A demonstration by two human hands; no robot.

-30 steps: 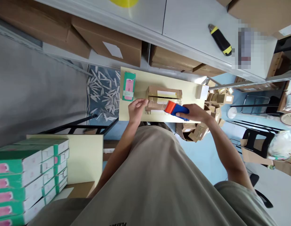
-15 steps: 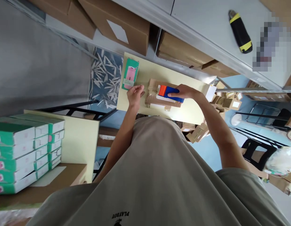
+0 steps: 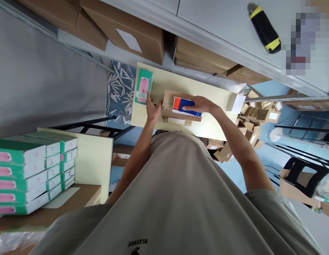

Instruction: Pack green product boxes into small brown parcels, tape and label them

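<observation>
The right hand (image 3: pixel 203 105) is closed around the blue and orange dispenser (image 3: pixel 191 107). The left hand (image 3: pixel 153 110) is open and holds nothing, its fingers spread between the green box (image 3: pixel 143 86) and the carton (image 3: pixel 166 112); whether they touch either is too small to tell.

The dispenser and right hand cover part of the carton's top and its white label. The green box lies near the left end of the table (image 3: pixel 212 91), the white box (image 3: pixel 237 102) at the right end. Beyond the table's far side runs the shelf (image 3: pixel 212 21), with the black and yellow tool (image 3: pixel 265 30) on top. More cartons lie heaped past the table's right end; stacked green boxes (image 3: pixel 34 159) stand at lower left.

The carton lies on the table, directly under the dispenser and just right of the left hand.
</observation>
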